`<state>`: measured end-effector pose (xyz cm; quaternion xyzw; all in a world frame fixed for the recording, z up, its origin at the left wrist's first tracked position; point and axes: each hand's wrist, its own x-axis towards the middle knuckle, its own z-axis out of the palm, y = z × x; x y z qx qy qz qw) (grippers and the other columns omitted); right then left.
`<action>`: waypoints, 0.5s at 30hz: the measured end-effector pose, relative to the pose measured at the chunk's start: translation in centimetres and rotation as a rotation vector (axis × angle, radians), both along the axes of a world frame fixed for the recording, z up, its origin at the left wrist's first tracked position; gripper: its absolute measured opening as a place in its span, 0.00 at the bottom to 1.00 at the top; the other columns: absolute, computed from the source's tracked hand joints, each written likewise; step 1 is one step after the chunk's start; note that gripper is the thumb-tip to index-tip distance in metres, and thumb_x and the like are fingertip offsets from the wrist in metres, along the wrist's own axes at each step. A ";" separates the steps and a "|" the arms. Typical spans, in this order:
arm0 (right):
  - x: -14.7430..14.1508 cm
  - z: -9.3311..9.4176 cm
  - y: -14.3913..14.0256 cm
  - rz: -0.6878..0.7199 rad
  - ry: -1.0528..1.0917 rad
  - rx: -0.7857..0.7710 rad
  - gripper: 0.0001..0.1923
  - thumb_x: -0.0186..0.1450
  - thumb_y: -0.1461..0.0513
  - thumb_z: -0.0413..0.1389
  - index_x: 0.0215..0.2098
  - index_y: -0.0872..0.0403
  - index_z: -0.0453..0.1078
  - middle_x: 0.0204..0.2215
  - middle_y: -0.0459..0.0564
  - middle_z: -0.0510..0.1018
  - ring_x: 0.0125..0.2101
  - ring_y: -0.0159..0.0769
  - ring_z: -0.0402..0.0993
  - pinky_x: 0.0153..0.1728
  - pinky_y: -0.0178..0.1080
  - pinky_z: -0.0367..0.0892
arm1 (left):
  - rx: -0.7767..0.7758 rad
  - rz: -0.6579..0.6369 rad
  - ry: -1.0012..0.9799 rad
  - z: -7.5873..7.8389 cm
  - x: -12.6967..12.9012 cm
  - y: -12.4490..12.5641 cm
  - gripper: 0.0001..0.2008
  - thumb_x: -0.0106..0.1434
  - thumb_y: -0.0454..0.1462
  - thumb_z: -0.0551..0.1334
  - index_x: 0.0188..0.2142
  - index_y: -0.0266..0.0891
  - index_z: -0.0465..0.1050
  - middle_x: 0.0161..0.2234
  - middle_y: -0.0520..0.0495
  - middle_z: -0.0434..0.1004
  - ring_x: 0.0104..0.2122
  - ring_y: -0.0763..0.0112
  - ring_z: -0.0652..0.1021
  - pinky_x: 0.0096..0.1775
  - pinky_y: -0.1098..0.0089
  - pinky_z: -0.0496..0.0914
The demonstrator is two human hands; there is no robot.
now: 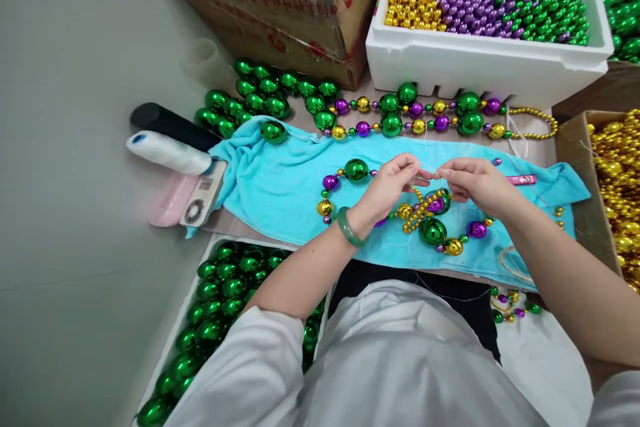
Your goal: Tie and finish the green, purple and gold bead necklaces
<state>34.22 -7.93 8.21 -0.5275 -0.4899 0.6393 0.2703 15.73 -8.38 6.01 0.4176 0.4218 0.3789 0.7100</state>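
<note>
Left hand (pixel 387 185): fingers curled, thumb and forefinger pressed together on a thin white thread (pixel 429 175). A green bangle (pixel 349 228) is worn at the wrist.

Right hand (pixel 475 183): fingers bent inward, fingertips pinched on the same thread; the two hands nearly meet at the fingertips.

Bead string (pixel 430 220): laid on the turquoise towel (pixel 280 187) directly beneath the hands. Large green, purple and gold beads are seen, with a run of small gold beads crossing at the middle. It loops out to 9 o'clock of the left hand, where a big green bead (pixel 356 169) lies.

A finished bead string (pixel 415 113) is stretched at 12 o'clock of the hands, in front of the white foam box (pixel 480 67). A tray of green beads (pixel 215 307) sits at 7 o'clock. White thread spool (pixel 167 152) noted at 9 o'clock, off the towel.
</note>
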 end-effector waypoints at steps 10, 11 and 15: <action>0.1 -0.3 0.2 0.066 -0.211 -0.016 0.10 0.54 0.58 0.59 0.33 0.56 0.72 0.17 0.42 0.65 0.18 0.27 0.56 0.20 0.34 0.50 | -0.225 0.093 -0.228 -1.6 1.2 0.6 0.06 0.67 0.37 0.56 0.33 0.39 0.61 0.35 0.50 0.78 0.33 0.76 0.79 0.34 0.74 0.72; 0.1 -0.6 0.3 0.062 -0.217 -0.016 0.11 0.54 0.58 0.60 0.32 0.56 0.71 0.17 0.42 0.65 0.18 0.27 0.56 0.20 0.34 0.50 | -0.238 0.106 -0.228 -1.8 1.4 0.7 0.05 0.67 0.36 0.56 0.33 0.39 0.61 0.35 0.50 0.78 0.32 0.76 0.78 0.35 0.73 0.72; 0.3 -2.0 0.7 0.058 -0.295 0.036 0.14 0.53 0.54 0.60 0.33 0.56 0.72 0.16 0.40 0.63 0.18 0.26 0.53 0.21 0.34 0.48 | -0.237 0.146 -0.244 -2.3 2.0 1.1 0.05 0.67 0.36 0.56 0.33 0.38 0.63 0.33 0.51 0.77 0.32 0.77 0.78 0.38 0.72 0.73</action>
